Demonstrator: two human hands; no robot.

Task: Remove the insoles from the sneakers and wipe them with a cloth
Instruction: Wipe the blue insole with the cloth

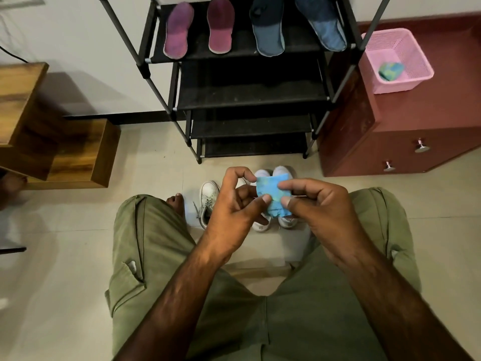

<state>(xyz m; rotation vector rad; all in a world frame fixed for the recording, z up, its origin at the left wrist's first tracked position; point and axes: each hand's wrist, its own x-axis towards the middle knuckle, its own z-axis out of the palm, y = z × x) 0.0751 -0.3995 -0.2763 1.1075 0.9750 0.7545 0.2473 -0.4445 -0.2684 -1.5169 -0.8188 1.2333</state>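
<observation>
Cloth (270, 190) is pinched in the grip of left hand (234, 212) and right hand (320, 209), above the sneakers (208, 196).

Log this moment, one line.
left hand, right hand: pinch small blue cloth | pink insoles, blue insoles: top shelf of black rack | white sneakers: floor

- This is a home, a living-space corner where shoes are kept: a black shoe rack (250, 92) with fabric shelves stands against a plain white wall (65, 35).
- On the rack's top shelf lie two pink insoles (179, 29) and two blue insoles (270, 32).
- Left of the rack stands a wooden side unit (23, 100); right of it is a red-brown cabinet (442, 105) with knobbed drawers, and a pink basket (406, 82) sits on top.
- In front of the rack, pale floor tiles (65, 256) carry white sneakers (209, 194), beside my bare foot (175, 203).
</observation>
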